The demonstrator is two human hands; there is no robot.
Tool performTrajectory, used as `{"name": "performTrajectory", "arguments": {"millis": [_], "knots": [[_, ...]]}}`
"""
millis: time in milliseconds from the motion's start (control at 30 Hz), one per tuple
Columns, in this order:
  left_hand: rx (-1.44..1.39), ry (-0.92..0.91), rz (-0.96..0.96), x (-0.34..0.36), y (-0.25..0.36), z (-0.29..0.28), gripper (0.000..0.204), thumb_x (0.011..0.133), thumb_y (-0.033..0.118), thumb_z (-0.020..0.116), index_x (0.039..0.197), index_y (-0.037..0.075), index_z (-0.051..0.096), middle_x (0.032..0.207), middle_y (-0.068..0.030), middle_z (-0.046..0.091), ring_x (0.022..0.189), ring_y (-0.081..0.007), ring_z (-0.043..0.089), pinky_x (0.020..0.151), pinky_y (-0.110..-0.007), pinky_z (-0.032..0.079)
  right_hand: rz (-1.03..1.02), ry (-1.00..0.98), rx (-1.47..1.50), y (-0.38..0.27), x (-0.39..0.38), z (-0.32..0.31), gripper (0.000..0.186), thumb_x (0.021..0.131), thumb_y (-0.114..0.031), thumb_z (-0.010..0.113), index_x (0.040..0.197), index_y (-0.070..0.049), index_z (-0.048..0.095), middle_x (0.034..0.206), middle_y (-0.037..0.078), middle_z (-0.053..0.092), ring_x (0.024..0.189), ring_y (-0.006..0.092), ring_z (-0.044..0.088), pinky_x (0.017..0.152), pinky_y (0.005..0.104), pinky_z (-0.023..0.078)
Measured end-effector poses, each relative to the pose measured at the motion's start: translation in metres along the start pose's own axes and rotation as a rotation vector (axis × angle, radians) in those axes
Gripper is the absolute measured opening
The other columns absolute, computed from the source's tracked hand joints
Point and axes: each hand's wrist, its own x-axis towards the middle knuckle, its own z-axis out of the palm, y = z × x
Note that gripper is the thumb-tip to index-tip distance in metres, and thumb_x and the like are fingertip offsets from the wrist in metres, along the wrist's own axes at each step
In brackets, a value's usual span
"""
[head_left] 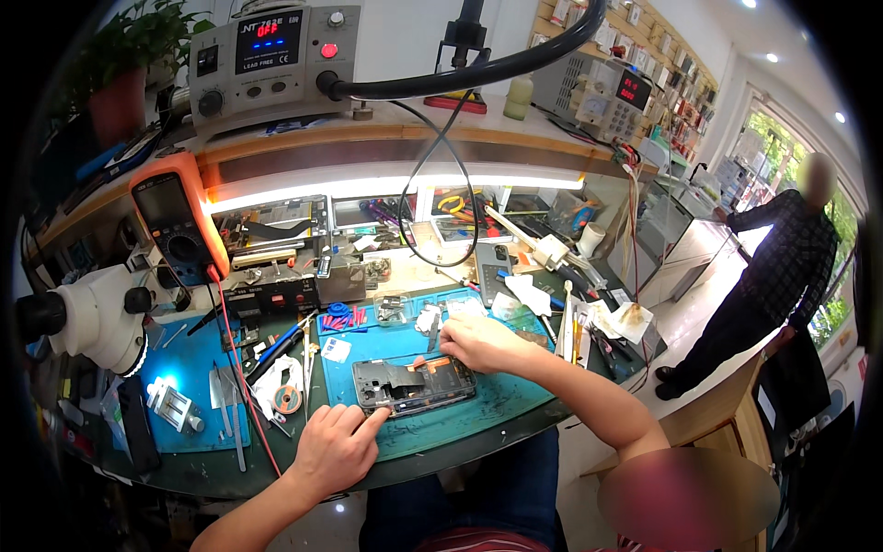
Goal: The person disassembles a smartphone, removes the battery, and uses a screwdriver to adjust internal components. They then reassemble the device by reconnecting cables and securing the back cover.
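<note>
An opened smartphone (414, 385) lies on the blue work mat (405, 443), its dark inside facing up, with a black flap and small orange parts across it. At the phone's lower left corner rests the outstretched index finger of my left hand (336, 448). That hand's other fingers curl loosely and hold nothing visible. My right hand (485, 345) is above the phone's upper right edge, thumb and fingers pinched together. A thin dark strip (433, 333) shows beside its fingertips; whether they hold it, I cannot tell.
A multimeter (181, 225), microscope (92, 317) and small clamp fixture (175, 408) stand left. Tweezers (241, 432) and a solder wire spool (287, 398) lie nearer. A rework station (276, 64) sits on the shelf, its black hose (460, 85) arching overhead. A person (782, 258) stands at right.
</note>
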Motion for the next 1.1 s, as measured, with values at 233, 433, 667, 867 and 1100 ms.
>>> {"name": "performTrajectory", "arguments": {"millis": [233,433,667,867,1100], "knots": [[0.047,-0.007,0.201,-0.006,-0.004,-0.006,0.043,0.083,0.012,0.076,0.126,0.011,0.076,0.081,0.0009,0.051,0.073,-0.0172,0.055,0.066,-0.034,0.043,-0.092,0.351,0.250,-0.021,-0.037,-0.006,0.013,0.100,-0.015,0.075,0.108,-0.005,0.071,0.095,0.012,0.073,0.084,0.0303,0.071,0.075,0.0400,0.057],[-0.014,0.177,0.421,-0.020,-0.003,-0.023,0.033,0.082,0.010,0.076,0.115,0.015,0.079,0.082,0.0053,0.057,0.065,-0.0119,0.057,0.061,-0.029,0.047,-0.355,0.439,0.283,-0.031,-0.080,-0.011,0.025,0.092,-0.007,0.082,0.118,-0.007,0.079,0.103,0.008,0.077,0.089,0.0250,0.074,0.074,0.0358,0.060],[-0.078,0.340,0.253,-0.046,-0.003,-0.020,0.023,0.094,0.022,0.074,0.114,0.010,0.070,0.085,0.0015,0.063,0.063,-0.0163,0.060,0.064,-0.033,0.050,-0.535,0.345,0.375,-0.045,-0.102,-0.019,0.015,0.093,-0.013,0.083,0.106,-0.007,0.080,0.103,0.007,0.077,0.080,0.0231,0.073,0.068,0.0341,0.059],[-0.079,0.222,0.216,-0.037,-0.004,-0.030,0.029,0.105,0.029,0.065,0.117,0.006,0.077,0.081,-0.0007,0.060,0.062,-0.0188,0.057,0.059,-0.036,0.045,0.141,0.470,0.118,0.039,-0.046,-0.037,0.009,0.094,-0.016,0.078,0.100,-0.010,0.078,0.095,0.007,0.071,0.080,0.0263,0.072,0.072,0.0375,0.057],[-0.033,0.351,0.054,-0.011,-0.027,-0.035,0.043,0.112,0.036,0.053,0.122,0.002,0.077,0.081,-0.0051,0.058,0.068,-0.0246,0.055,0.064,-0.041,0.043,0.138,0.065,-0.076,0.063,0.012,-0.042,0.017,0.091,-0.023,0.079,0.105,-0.013,0.078,0.105,0.007,0.072,0.103,0.0280,0.073,0.089,0.0413,0.058]]}}
